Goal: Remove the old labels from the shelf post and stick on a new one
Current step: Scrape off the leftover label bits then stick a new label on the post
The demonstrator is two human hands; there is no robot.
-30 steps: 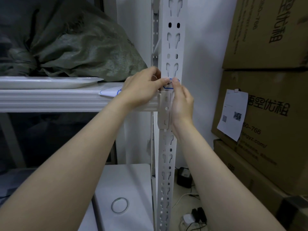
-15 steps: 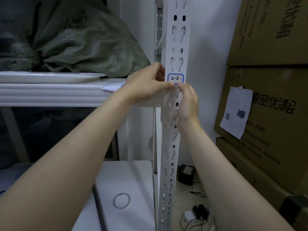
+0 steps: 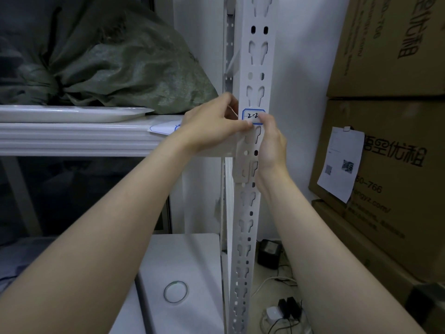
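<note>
1. The label (image 3: pixel 253 115) (blue border, "2-2" handwritten) sits flat on the front of the shelf post (image 3: pixel 258 56), just above the middle of the frame, right over where the shelf beam hooks in. A second ago fingers covered nearly all of it. Now the top edge and the writing are in plain view.
2. Both hands have slid down to its bottom edge. The left hand (image 3: pixel 212 125) has its index tip at the lower left corner, thumb up beside the post. The right hand (image 3: pixel 272 143) has its fingertips bunched on the lower right corner. Pinching or pressing? Honestly can't tell for either.
3. My read: if this is the new label, only the bottom edge needs rubbing down. If it's an old one, the peel hasn't started.
4. Further out, a label sheet (image 3: pixel 166 128) lies on the shelf (image 3: pixel 72 138) left of the hands, with cardboard boxes (image 3: pixel 385 153) on the right.
</note>
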